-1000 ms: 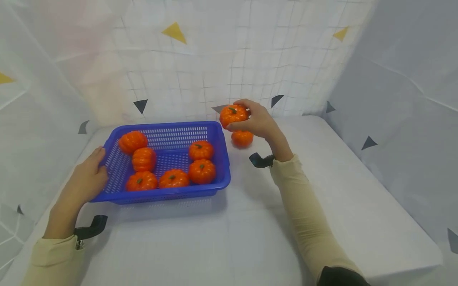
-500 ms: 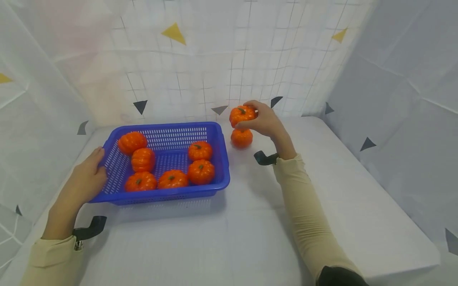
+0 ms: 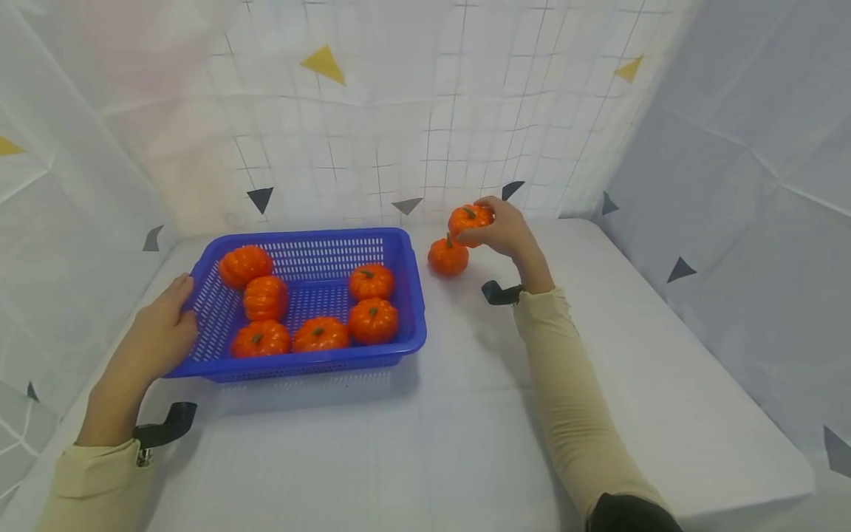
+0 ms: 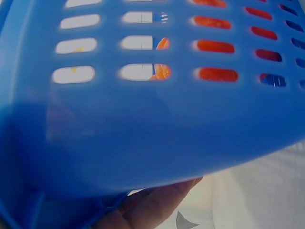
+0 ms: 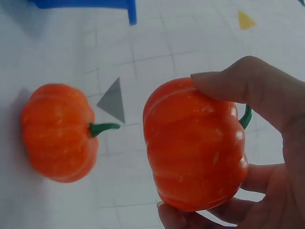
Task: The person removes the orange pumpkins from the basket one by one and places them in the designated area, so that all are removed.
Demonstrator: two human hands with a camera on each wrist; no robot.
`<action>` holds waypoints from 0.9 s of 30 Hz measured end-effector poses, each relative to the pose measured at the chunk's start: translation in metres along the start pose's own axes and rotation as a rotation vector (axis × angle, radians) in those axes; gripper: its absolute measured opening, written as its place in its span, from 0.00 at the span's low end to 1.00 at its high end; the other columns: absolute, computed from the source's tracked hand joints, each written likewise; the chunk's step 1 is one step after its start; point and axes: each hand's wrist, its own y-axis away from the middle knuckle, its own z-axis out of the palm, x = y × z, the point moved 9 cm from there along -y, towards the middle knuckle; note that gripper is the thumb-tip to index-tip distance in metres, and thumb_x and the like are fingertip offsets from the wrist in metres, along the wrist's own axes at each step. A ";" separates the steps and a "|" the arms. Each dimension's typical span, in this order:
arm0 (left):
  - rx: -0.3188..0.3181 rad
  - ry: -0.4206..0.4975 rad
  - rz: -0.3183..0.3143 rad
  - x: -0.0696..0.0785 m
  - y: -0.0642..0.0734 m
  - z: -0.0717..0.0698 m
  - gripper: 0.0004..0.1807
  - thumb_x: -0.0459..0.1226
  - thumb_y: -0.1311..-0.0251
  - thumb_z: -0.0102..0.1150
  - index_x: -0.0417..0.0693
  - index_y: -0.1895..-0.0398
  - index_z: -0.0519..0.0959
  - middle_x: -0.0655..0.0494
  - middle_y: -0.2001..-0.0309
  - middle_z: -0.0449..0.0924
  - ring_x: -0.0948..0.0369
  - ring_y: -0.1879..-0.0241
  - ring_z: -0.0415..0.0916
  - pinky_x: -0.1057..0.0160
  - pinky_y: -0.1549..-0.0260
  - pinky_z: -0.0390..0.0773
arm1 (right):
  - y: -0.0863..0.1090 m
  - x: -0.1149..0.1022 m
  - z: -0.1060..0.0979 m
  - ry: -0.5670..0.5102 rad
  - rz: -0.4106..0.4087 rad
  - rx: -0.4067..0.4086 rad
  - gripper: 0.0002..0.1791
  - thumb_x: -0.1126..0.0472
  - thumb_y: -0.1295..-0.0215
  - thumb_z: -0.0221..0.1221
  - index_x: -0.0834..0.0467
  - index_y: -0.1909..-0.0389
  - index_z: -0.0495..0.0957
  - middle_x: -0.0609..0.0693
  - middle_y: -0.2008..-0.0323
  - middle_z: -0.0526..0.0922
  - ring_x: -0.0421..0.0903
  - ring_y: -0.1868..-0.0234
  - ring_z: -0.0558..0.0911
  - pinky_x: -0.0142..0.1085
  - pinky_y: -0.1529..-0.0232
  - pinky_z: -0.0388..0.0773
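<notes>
In the head view my right hand (image 3: 505,230) grips a small orange pumpkin (image 3: 469,222) with a green stem, thumb on one side and fingers on the other. A second pumpkin (image 3: 448,257) rests on the table just left of it; the right wrist view shows the held pumpkin (image 5: 195,145) apart from that other pumpkin (image 5: 61,132). My left hand (image 3: 159,332) holds the left end of a blue plastic basket (image 3: 319,235). Its fingers (image 4: 157,205) curl under the basket wall (image 4: 133,129) in the left wrist view. Several pumpkins lie inside, among them one pumpkin (image 3: 266,298) on its side.
The white table (image 3: 319,458) runs right and forward of the basket, with its edge at the right. A gridded white sheet (image 3: 399,96) hangs behind it, and a grey sheet (image 3: 751,162) stands at the right side.
My right hand has carried its pumpkin rightward, from beside the basket's back right corner to the right of the pumpkin on the table. The left hand and basket have stayed put.
</notes>
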 end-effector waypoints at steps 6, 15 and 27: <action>0.006 0.002 0.006 0.001 0.000 -0.001 0.33 0.29 0.26 0.37 0.21 0.23 0.45 0.18 0.25 0.43 0.24 0.27 0.44 0.28 0.32 0.46 | -0.010 0.024 -0.001 0.012 0.032 0.013 0.43 0.52 0.45 0.72 0.59 0.29 0.68 0.59 0.37 0.72 0.59 0.41 0.72 0.56 0.41 0.78; -0.002 0.005 -0.011 0.000 0.000 0.000 0.34 0.29 0.26 0.37 0.22 0.22 0.44 0.19 0.24 0.42 0.25 0.26 0.43 0.28 0.32 0.46 | -0.017 0.040 -0.004 0.025 0.063 0.055 0.42 0.54 0.41 0.72 0.61 0.28 0.67 0.61 0.36 0.74 0.60 0.40 0.72 0.55 0.37 0.75; -0.007 0.002 -0.006 -0.001 0.001 0.000 0.34 0.30 0.27 0.37 0.22 0.23 0.44 0.19 0.24 0.42 0.25 0.26 0.43 0.28 0.32 0.46 | -0.024 0.071 0.008 0.002 0.133 0.064 0.45 0.54 0.44 0.71 0.62 0.27 0.65 0.61 0.34 0.72 0.60 0.40 0.71 0.55 0.37 0.75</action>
